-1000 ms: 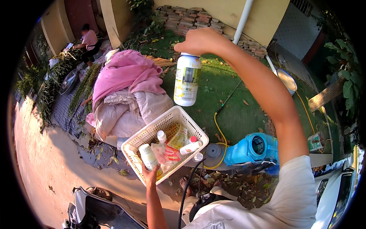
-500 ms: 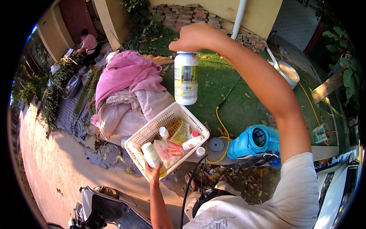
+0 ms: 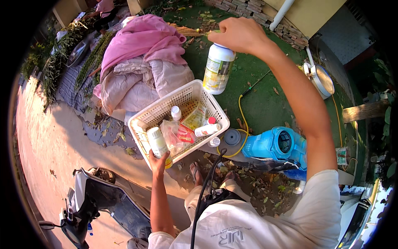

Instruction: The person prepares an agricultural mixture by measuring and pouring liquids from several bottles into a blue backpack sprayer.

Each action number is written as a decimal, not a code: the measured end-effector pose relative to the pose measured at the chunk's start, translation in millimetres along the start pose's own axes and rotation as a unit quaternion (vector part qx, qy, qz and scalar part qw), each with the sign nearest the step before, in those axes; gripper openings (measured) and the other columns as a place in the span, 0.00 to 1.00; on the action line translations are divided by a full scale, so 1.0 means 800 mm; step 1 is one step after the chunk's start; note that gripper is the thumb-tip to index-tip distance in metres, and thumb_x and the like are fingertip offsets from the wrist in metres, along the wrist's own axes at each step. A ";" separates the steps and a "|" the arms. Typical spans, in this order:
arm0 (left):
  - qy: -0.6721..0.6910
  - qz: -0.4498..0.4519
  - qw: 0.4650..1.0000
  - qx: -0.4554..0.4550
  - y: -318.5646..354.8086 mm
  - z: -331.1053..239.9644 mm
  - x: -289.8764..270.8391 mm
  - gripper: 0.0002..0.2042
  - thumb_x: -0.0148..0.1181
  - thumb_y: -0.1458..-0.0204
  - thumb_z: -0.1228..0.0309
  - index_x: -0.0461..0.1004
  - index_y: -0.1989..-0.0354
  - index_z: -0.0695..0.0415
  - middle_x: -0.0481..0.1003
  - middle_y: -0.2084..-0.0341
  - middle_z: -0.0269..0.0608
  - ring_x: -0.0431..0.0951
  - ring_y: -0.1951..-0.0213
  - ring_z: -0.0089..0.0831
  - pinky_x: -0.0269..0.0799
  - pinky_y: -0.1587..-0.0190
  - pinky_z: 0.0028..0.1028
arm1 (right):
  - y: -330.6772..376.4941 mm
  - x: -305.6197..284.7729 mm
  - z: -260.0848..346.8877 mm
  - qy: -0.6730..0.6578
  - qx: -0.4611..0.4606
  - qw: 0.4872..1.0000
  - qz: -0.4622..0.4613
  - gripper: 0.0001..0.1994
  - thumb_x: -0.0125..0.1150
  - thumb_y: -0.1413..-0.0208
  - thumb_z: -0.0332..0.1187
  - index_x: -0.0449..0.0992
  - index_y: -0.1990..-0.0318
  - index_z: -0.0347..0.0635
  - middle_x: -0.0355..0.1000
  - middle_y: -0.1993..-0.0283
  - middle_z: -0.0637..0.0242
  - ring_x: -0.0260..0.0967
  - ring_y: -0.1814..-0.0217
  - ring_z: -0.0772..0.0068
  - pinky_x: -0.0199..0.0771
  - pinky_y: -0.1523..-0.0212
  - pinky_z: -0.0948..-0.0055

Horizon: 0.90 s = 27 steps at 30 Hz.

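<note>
My right hand (image 3: 240, 35) grips a large white bottle (image 3: 217, 70) by its top and holds it up beyond the basket. The bottle has a printed green and yellow label and tilts slightly. At the near left side of the white plastic basket (image 3: 139, 120), my left hand (image 3: 159, 161) is closed round a smaller white bottle (image 3: 157, 142) with a pale yellow label. In the basket lie a small white bottle (image 3: 176, 113), a red-capped white bottle (image 3: 207, 130), a clear plastic bag (image 3: 169, 133), a red packet (image 3: 186, 134) and a yellow-green packet (image 3: 195, 118).
A blue backpack sprayer tank (image 3: 265, 143) stands open at the right, beside a grey round lid (image 3: 232, 137) and yellow hose (image 3: 244, 112). Pink and beige bedding (image 3: 145, 62) is heaped behind the basket. A scooter (image 3: 112, 203) stands near left; another person (image 3: 105, 10) sits far left.
The view has tipped down and shifted, showing more of my feet and the scooter. The large bottle has gone from upright to slightly tilted. Both hands keep their bottles.
</note>
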<state>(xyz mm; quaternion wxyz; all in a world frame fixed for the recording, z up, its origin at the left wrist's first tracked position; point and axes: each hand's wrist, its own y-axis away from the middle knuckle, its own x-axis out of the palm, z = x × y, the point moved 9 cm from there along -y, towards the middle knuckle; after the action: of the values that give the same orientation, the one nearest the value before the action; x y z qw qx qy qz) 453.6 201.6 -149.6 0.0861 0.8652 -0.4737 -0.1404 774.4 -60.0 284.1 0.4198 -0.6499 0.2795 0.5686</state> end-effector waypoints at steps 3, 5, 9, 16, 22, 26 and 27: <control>0.000 -0.009 1.000 0.011 0.007 -0.001 -0.007 0.30 0.75 0.57 0.72 0.68 0.46 0.65 0.77 0.57 0.45 0.78 0.57 0.34 0.74 0.52 0.34 | 0.044 0.086 0.029 -0.049 -0.054 0.995 -0.070 0.18 0.64 0.49 0.51 0.76 0.73 0.44 0.75 0.79 0.59 0.75 0.75 0.52 0.73 0.73 0.57; -0.030 -0.021 0.998 0.045 0.001 0.004 -0.004 0.31 0.75 0.57 0.72 0.67 0.45 0.65 0.76 0.56 0.46 0.78 0.56 0.36 0.73 0.50 0.35 | 0.069 0.165 0.041 -0.046 -0.124 0.982 -0.132 0.16 0.66 0.50 0.48 0.75 0.71 0.45 0.74 0.79 0.60 0.75 0.75 0.53 0.74 0.73 0.56; -0.094 -0.039 0.994 0.036 -0.036 0.053 0.003 0.34 0.75 0.60 0.74 0.65 0.42 0.64 0.75 0.54 0.47 0.77 0.52 0.39 0.72 0.46 0.36 | 0.092 0.347 0.043 -0.061 -0.120 0.984 -0.116 0.16 0.67 0.52 0.47 0.74 0.72 0.43 0.75 0.78 0.57 0.76 0.74 0.54 0.79 0.73 0.58; -0.199 -0.025 0.979 0.021 -0.107 0.109 0.019 0.35 0.73 0.63 0.76 0.65 0.42 0.61 0.74 0.52 0.55 0.76 0.47 0.50 0.70 0.43 0.41 | 0.103 0.480 0.030 -0.131 -0.136 0.975 -0.115 0.13 0.69 0.54 0.41 0.75 0.67 0.43 0.77 0.72 0.61 0.74 0.69 0.56 0.78 0.66 0.59; -0.378 0.007 0.916 -0.134 -0.175 0.200 0.025 0.39 0.74 0.61 0.65 0.63 0.38 0.62 0.72 0.46 0.58 0.70 0.41 0.54 0.66 0.40 0.45 | 0.084 0.350 0.050 -0.193 -0.233 0.953 0.010 0.17 0.72 0.55 0.35 0.77 0.58 0.41 0.76 0.63 0.61 0.74 0.63 0.57 0.76 0.60 0.61; -0.215 -0.003 0.975 0.052 -0.180 0.110 0.096 0.42 0.74 0.55 0.64 0.59 0.32 0.61 0.71 0.44 0.55 0.71 0.41 0.48 0.65 0.37 0.42 | 0.084 0.265 0.061 -0.116 -0.322 0.937 0.071 0.24 0.75 0.55 0.37 0.77 0.50 0.40 0.76 0.57 0.59 0.76 0.61 0.57 0.78 0.61 0.63; -0.078 0.047 0.993 0.078 -0.170 0.059 0.132 0.38 0.72 0.50 0.64 0.61 0.32 0.62 0.72 0.44 0.53 0.72 0.42 0.44 0.66 0.38 0.39 | 0.087 0.247 0.061 -0.098 -0.325 0.936 0.090 0.24 0.76 0.55 0.37 0.77 0.50 0.40 0.76 0.56 0.59 0.76 0.60 0.57 0.79 0.61 0.63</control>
<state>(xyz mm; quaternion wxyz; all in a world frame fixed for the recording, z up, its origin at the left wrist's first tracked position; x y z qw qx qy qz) 600.7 185.0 -249.7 -0.0122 0.8326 -0.5285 -0.1656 730.5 -29.6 75.9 0.1577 -0.6642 0.0940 0.7246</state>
